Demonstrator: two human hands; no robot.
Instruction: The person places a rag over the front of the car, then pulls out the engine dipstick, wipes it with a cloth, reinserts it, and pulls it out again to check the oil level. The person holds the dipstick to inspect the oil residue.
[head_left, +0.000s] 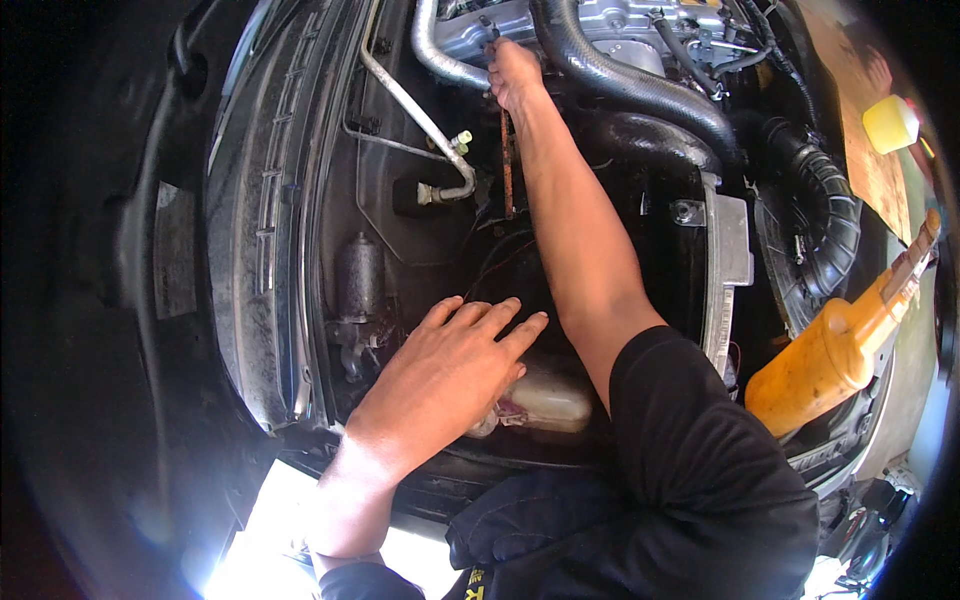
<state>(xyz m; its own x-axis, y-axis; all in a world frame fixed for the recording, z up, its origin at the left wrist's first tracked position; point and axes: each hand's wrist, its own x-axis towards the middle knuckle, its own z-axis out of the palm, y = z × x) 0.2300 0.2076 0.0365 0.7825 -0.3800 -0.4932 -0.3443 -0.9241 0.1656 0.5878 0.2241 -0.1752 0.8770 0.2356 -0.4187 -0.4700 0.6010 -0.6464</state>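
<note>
Deep in the engine bay the right hand (515, 75) closes its fingers on a small dark fitting (490, 32) between the metal pipe (440, 60) and ribbed hose (640, 85) — likely stiff, greasy, best pinched near its base — while the left hand (450, 370) rests flat, fingers spread, on the pale reservoir (545, 400).

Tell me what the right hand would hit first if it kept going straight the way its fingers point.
Probably the silver engine block just past the fingertips. The right hand already reaches up between the bent metal pipe and the ribbed black hose. Depth is hard to judge here.
</note>
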